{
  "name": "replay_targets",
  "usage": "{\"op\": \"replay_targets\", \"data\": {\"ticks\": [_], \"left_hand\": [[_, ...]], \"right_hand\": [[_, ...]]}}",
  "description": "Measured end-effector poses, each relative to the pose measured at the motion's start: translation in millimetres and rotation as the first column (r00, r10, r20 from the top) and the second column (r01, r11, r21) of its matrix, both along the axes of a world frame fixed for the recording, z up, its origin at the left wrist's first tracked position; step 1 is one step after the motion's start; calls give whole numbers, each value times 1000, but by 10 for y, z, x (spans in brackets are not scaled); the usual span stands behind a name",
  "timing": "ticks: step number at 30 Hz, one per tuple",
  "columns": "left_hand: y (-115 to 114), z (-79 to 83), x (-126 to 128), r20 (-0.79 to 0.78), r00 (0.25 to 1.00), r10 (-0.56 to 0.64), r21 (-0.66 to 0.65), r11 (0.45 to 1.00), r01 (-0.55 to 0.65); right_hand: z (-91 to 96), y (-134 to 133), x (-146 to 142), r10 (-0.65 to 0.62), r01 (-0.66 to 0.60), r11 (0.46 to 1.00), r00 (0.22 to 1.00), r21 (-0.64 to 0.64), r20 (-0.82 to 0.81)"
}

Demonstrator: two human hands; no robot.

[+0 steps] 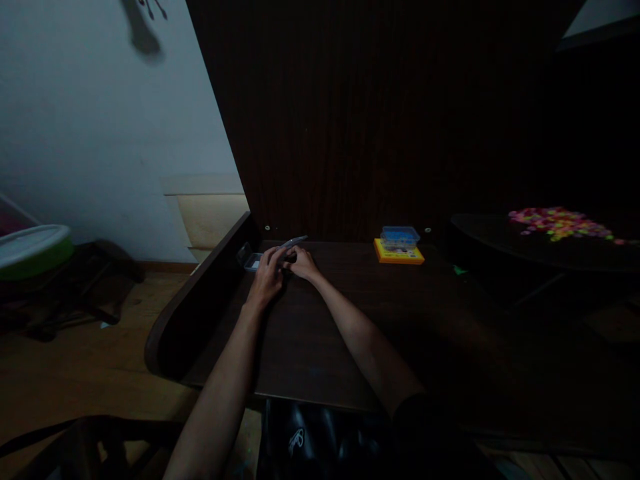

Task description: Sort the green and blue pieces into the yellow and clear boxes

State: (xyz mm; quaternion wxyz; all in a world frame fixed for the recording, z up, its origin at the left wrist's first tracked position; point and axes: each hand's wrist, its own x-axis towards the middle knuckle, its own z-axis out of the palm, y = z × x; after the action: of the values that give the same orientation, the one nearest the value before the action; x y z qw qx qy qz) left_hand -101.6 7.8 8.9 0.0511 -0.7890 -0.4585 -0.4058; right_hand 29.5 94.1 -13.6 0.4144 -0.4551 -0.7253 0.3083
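At the far left, a green tub (56, 252) with a pale lid stands on a dark stool (95, 267), away from the surface (310, 333). Just inside the surface's side board (200, 303) sits a small clear case (253, 263), its lid raised on the left side; it is probably kept there to be within easy reach. The left hand (268, 275) is beside it, its fingers bent and seemingly clamped on a thin grey piece (296, 241). That piece is at the back of the surface, above the hands; its long axis slants, the visible end pointing up and to the right, the lower end lost behind the fingers. It is likely tilted so that both hands can get at its lower end. The right hand (301, 263) curls in from the right, near that lower end; I cannot tell whether its fingers are together or gripping anything. Farther right, well apart from the hands, a clear box (400, 238) with blue contents rests on a yellow pack (399, 256), perhaps stacked to save room. At the right, bright bits (555, 223) are heaped on a dark round table (475, 230), blurred beyond naming.
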Motion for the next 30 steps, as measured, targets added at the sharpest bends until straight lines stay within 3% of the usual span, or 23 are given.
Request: {"op": "replay_targets", "data": {"ticks": [30], "left_hand": [[-19, 32, 27, -64, 998, 0, 18, 1000, 2]], "right_hand": [[16, -4, 12, 34, -42, 997, 992, -62, -117]]}}
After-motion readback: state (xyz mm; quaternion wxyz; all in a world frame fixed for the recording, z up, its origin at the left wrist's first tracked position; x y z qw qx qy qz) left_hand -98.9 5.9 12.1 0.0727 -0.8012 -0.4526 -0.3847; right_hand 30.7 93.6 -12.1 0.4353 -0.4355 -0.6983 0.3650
